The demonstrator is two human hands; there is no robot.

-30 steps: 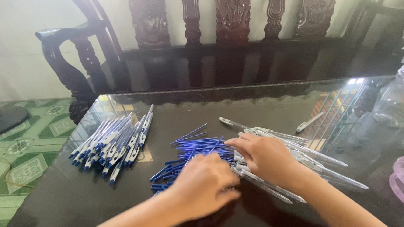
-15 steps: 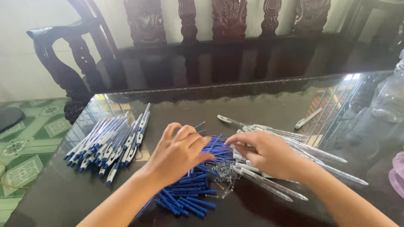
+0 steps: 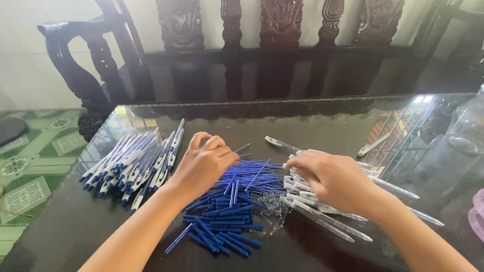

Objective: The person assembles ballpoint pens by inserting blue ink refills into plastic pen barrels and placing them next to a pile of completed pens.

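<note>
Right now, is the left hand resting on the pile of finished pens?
No, the left hand lies on the blue refills; the finished pens sit apart, further left.

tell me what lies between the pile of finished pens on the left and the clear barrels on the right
In the head view, the heap of blue refills lies between the finished pens and clear barrels, with small springs beside it.

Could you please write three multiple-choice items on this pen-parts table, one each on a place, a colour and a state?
1. Where does the pile of assembled pens lie?
A. left of the left hand
B. right of the right hand
C. on the chair

2. What colour are the thin refills?
A. red
B. blue
C. green

3. What is the right hand doing?
A. hanging in the air
B. resting on the clear barrels
C. gripping the bottle

Answers: 1 A, it lies beyond the left hand; 2 B, all blue; 3 B, its fingers lie on the clear barrels.
</note>
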